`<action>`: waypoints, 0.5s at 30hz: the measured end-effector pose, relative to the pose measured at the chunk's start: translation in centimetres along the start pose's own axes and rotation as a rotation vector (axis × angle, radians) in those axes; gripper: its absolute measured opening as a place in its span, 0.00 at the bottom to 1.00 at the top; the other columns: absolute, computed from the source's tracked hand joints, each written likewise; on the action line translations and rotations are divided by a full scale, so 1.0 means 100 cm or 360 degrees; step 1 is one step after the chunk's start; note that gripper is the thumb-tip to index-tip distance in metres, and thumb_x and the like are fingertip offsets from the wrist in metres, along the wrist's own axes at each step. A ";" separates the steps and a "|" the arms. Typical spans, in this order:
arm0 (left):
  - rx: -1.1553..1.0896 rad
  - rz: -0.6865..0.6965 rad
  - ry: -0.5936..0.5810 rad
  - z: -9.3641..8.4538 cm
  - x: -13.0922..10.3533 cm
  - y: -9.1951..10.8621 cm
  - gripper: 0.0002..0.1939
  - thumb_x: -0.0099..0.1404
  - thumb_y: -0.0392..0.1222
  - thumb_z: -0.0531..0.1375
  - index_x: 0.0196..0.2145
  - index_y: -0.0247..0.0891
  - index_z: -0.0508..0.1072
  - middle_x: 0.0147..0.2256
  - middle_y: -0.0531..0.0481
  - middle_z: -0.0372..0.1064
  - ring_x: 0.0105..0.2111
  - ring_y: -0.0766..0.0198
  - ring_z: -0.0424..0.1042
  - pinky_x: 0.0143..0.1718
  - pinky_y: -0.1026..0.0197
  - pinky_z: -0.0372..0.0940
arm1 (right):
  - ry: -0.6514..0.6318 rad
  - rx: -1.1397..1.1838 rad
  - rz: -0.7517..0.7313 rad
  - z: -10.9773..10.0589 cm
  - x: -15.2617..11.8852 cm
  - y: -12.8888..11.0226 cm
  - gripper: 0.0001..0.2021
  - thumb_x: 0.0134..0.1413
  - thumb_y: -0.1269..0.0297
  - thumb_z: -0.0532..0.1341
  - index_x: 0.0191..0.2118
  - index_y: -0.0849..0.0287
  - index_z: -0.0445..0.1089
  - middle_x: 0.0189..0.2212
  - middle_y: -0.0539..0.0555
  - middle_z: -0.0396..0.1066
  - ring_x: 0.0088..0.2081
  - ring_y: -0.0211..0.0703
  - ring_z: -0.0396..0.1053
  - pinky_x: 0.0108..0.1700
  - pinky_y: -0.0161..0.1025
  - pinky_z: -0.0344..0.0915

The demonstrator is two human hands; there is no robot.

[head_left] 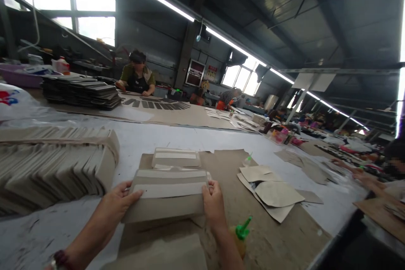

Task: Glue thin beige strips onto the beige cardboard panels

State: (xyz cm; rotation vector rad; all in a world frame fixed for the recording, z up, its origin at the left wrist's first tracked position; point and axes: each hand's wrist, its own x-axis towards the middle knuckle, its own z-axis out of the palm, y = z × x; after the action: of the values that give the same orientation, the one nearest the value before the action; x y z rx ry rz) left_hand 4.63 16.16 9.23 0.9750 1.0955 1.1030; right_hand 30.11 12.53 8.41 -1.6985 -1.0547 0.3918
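Observation:
Between my two hands is a flat beige panel [167,209] with paler strips across its upper half. My left hand [122,198] grips its left edge, thumb on top. On the right edge my right hand [214,202] is closed, thumb on the face and fingers beyond it. Just behind lies a smaller panel [175,162] with a white strip. Below the held panel, another beige sheet [177,255] rests on brown board [228,168]. Beside my right forearm stands a glue-type bottle [241,236] with a green nozzle, partly hidden.
A banded row of beige pieces [53,168] stands at left. Cut beige sheets [272,194] lie right, near a small green-tipped bottle [247,160]. Dark stacked pieces [80,92] are behind on the left. A co-worker [137,76] sits across the table; another person's arm [363,177] reaches in at right.

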 end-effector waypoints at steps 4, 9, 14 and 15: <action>0.0163 0.0082 -0.0124 0.023 0.051 0.005 0.32 0.44 0.54 0.65 0.44 0.33 0.67 0.39 0.38 0.74 0.42 0.48 0.74 0.44 0.54 0.70 | 0.0125 -0.0271 0.0018 0.012 0.047 0.001 0.19 0.51 0.60 0.52 0.46 0.65 0.66 0.40 0.68 0.73 0.43 0.57 0.72 0.46 0.48 0.66; 0.0534 0.0202 0.0191 0.007 0.053 -0.013 0.47 0.42 0.55 0.62 0.56 0.24 0.60 0.54 0.26 0.62 0.56 0.39 0.62 0.58 0.42 0.56 | -0.0046 -0.0544 -0.0053 0.015 0.038 0.001 0.28 0.49 0.62 0.51 0.54 0.77 0.62 0.52 0.77 0.65 0.56 0.66 0.62 0.57 0.56 0.57; 0.0933 0.0443 0.0384 -0.042 -0.031 -0.026 0.30 0.54 0.50 0.57 0.55 0.38 0.66 0.49 0.45 0.70 0.48 0.56 0.69 0.54 0.53 0.63 | -0.0385 -0.0499 -0.0265 0.004 -0.014 0.015 0.26 0.53 0.48 0.52 0.52 0.59 0.65 0.45 0.63 0.72 0.44 0.58 0.72 0.47 0.52 0.69; 0.1011 0.0460 0.0463 -0.053 -0.050 -0.028 0.27 0.56 0.49 0.56 0.53 0.40 0.66 0.47 0.47 0.70 0.47 0.58 0.69 0.53 0.55 0.63 | -0.0404 -0.0405 -0.0336 0.001 -0.023 0.021 0.23 0.55 0.47 0.52 0.50 0.56 0.66 0.44 0.61 0.73 0.43 0.55 0.73 0.43 0.47 0.71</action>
State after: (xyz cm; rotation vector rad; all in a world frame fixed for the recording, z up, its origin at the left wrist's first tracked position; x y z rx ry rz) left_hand -0.54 11.08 6.33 1.5394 1.6342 1.1744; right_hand 29.69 10.66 5.97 -1.7677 -1.5088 0.3538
